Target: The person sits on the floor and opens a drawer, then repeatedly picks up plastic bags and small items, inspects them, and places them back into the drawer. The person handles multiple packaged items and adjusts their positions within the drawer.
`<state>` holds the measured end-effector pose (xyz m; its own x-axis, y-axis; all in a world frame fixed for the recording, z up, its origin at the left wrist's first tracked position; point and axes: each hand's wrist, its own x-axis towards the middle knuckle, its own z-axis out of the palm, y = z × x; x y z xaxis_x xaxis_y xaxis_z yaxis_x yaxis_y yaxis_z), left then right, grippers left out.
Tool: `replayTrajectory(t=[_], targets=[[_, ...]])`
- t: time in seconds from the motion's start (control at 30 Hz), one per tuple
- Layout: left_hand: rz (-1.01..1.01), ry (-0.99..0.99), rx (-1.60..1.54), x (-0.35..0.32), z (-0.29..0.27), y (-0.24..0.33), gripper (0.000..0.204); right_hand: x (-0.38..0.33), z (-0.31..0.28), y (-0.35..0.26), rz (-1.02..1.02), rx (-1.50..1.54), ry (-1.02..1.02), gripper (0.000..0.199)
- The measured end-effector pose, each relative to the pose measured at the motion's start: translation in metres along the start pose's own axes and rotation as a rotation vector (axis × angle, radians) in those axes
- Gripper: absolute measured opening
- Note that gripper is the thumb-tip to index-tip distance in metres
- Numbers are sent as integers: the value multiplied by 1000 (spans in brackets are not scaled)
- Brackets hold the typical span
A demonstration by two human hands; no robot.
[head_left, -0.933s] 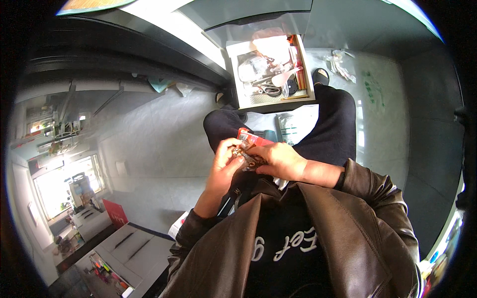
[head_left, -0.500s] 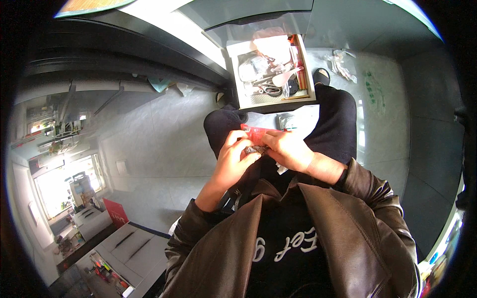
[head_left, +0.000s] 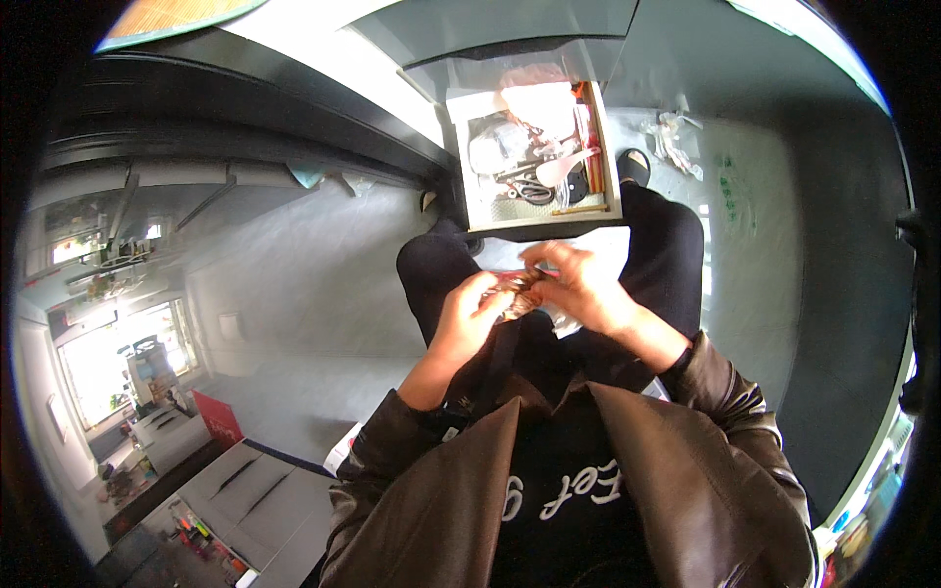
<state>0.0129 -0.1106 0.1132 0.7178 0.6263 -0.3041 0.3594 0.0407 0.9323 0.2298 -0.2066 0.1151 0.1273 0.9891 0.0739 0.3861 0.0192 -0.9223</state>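
A crumpled red-and-brown plastic packet is held between my two hands above my lap. My left hand is closed on its left side, with thumb and fingers pinched together. On the other side my right hand has its fingers curled and pinching the packet's upper right part; they are slightly smeared by motion. What lies inside the packet cannot be made out. Behind my right hand a white sheet spreads across my knees, largely covered by the hand. A bit of white paper shows below my right hand.
Just past my knees stands an open drawer with scissors, a pale pink rice paddle, clear plastic bags and other utensils. Crumpled plastic lies on the floor to the right. A dark cabinet front rises at far right.
My right hand has lifted and turned, its fingers now curled over the packet. The red packet, spread flatter before, is now bunched up between both hands. The view has shifted slightly.
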Motion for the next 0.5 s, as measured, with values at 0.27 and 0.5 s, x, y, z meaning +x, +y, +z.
replayTrajectory(t=[0.27,0.5], targets=[[-114,432,-822,31,-69,-43,24,111,-85,80,321,506,294,30],[-67,361,-1101,30,-86,-100,48,219,-103,164,581,900,483,40]])
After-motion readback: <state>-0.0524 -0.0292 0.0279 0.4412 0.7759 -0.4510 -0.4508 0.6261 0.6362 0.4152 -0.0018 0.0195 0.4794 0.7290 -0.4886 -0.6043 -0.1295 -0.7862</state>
